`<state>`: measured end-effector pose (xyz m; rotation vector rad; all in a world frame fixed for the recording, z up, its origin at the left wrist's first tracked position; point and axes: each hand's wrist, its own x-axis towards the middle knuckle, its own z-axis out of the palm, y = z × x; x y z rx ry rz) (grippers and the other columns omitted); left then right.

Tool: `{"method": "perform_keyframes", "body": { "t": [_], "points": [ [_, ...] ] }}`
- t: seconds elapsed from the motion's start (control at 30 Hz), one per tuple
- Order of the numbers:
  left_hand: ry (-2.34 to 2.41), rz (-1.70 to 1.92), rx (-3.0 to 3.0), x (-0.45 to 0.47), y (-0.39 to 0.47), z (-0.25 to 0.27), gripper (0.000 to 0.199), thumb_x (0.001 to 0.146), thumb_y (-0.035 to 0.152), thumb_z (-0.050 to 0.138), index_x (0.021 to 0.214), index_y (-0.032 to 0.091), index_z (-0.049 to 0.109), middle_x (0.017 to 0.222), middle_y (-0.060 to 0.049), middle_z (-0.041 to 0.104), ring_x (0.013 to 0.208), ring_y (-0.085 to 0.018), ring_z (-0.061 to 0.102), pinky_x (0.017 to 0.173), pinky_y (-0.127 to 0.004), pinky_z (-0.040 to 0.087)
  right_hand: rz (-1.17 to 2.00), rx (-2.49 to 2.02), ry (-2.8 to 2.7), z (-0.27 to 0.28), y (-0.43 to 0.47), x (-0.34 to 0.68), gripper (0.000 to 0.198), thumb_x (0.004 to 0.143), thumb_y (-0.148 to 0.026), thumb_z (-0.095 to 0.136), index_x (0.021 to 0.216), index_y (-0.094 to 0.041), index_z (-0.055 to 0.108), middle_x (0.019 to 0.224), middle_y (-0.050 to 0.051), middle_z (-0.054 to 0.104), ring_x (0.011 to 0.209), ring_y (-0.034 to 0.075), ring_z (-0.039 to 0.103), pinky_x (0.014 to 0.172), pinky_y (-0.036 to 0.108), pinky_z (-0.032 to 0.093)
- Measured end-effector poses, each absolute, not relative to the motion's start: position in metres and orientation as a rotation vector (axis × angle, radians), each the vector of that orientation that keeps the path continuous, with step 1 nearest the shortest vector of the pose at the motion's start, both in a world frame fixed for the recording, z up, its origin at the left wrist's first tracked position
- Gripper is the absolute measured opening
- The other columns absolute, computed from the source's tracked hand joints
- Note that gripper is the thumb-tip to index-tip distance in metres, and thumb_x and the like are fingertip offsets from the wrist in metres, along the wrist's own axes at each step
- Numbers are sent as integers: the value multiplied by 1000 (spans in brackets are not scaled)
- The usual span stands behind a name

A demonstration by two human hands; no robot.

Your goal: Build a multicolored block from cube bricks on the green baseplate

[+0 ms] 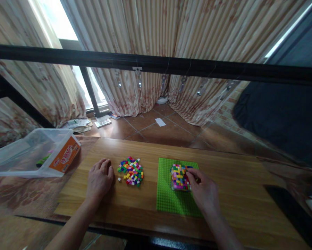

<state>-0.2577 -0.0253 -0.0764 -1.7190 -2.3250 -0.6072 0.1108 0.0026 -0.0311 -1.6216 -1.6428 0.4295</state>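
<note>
My right hand point(204, 187) is over a green studded baseplate point(164, 194), thumb and forefinger pinched together at the right side of a small block-shaped build point(179, 178) of many-coloured bricks. Whatever is between those fingertips is too small or hidden to make out. The build's right edge is partly covered by the fingers. On the wooden tabletop, my left hand point(100, 177) rests with its fingers curled under, and its palm side is hidden. Just right of it lies a loose pile of tiny coloured bricks point(132, 171), with one white brick point(119, 179) lying apart from the pile.
A clear plastic bin point(20, 149) with an orange label stands left of the wooden table point(145, 208). A black flat object point(288, 208) lies at the table's right. A black bar point(156, 62) crosses beyond the table, before curtains point(145, 27). Papers lie on the tiled floor.
</note>
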Motion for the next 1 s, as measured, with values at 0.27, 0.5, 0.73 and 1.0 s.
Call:
{"method": "perform_keyframes", "body": {
  "t": [0.27,0.5,0.73,1.0],
  "points": [
    [-2324,-591,-1722,-257,-25,-76,42,90,35,36,115,14,62,121,-14,62,113,-29,55,103,-43,41,275,-1617,-1584,-39,13,114,34,78,-51,60,89,-19,69,94,10,65,92,25,58,82,40,44],
    [-2342,-602,-1722,-257,-25,-75,43,90,36,36,116,15,62,122,-14,62,115,-29,54,103,-43,41,498,-1626,-1497,-43,18,114,34,75,-48,63,92,-19,69,100,10,65,91,24,61,81,40,47],
    [-2350,-582,-1723,-257,-26,-74,44,91,37,35,118,14,62,123,-14,61,115,-30,54,103,-44,41,674,-1618,-1440,-45,19,114,35,75,-46,65,96,-18,69,95,9,68,87,23,64,81,41,51],
    [-2310,-579,-1727,-259,-25,-79,42,91,34,38,116,13,62,123,-15,61,114,-29,54,103,-43,41,662,-1611,-1484,-44,21,115,36,76,-48,62,95,-18,68,98,8,67,88,22,63,83,41,50]
  ]
}}
